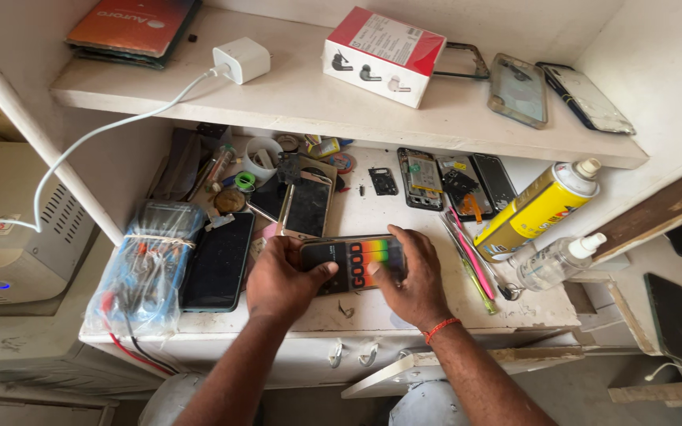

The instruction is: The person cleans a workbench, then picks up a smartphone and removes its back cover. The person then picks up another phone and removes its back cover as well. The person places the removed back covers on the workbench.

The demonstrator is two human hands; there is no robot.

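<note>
A smartphone point(354, 263) lies flat on the white workbench point(515, 312), its screen lit with a rainbow band and large letters. My left hand point(282, 278) grips its left end, thumb resting on the screen. My right hand point(409, 278) holds the right end, thumb on the glass; an orange thread circles that wrist. Both hands press the phone against the bench top.
A dark phone point(219, 260) and a bagged tool bundle point(148, 264) lie left. Opened phone frames point(421, 178), a yellow spray can point(537, 208), a clear bottle point(554, 262) and tweezers point(467, 254) sit right. The upper shelf holds a charger point(241, 60), a red-white box point(383, 55) and phone cases point(518, 89).
</note>
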